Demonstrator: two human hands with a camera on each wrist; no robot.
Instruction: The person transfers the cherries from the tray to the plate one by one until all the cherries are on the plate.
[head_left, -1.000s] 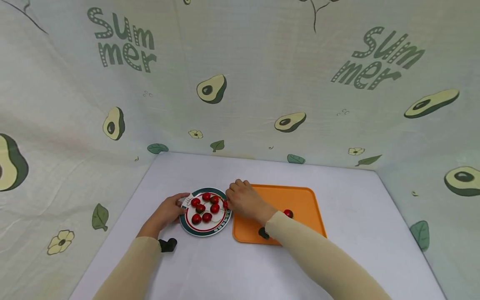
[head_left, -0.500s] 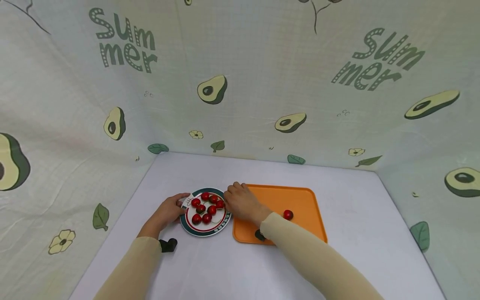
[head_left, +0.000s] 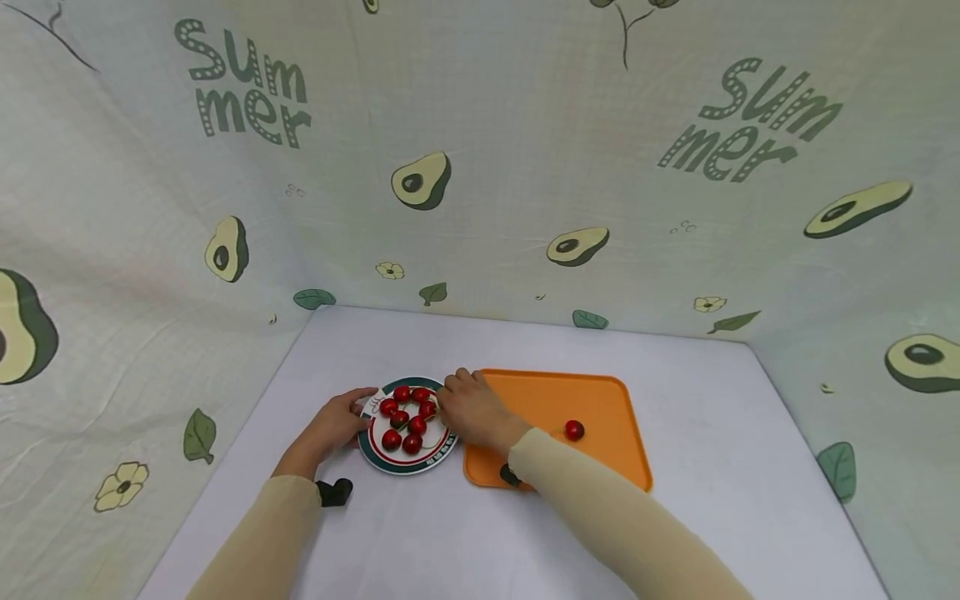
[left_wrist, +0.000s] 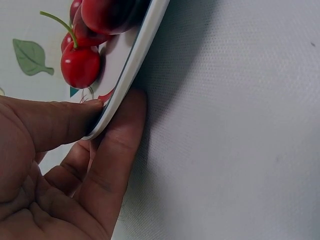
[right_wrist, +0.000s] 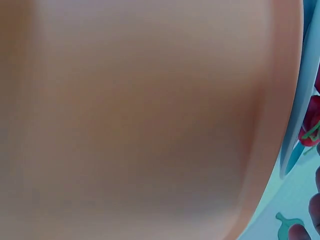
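Thumb above and fingers below, my left hand (head_left: 330, 423) pinches the left rim of a round plate (head_left: 405, 469) with a green border. In the left wrist view, the plate's rim (left_wrist: 131, 75) is tilted across the picture. Several red cherries with stems lie on the plate. My right hand (head_left: 474, 410) is at the plate's right rim, its fingers bent down by a cherry (head_left: 427, 410) with its stem toward them; the fingertips are hidden in the head view. The right wrist view shows only bits of fingers (right_wrist: 315, 210) at the edge, near a cherry (right_wrist: 311, 125).
An orange tray (head_left: 555, 396) lies right of the plate, under my right forearm. One cherry (head_left: 574, 430) sits on it. A dark wrist camera (head_left: 334, 492) is strapped to the left wrist. Behind the white table (head_left: 420, 542) hangs a printed cloth (head_left: 487, 167).
My right hand has moved left over the plate's edge, and the cherry at its fingers has shifted left with it. Nearby cherries have moved left slightly. The left hand stays on the rim.
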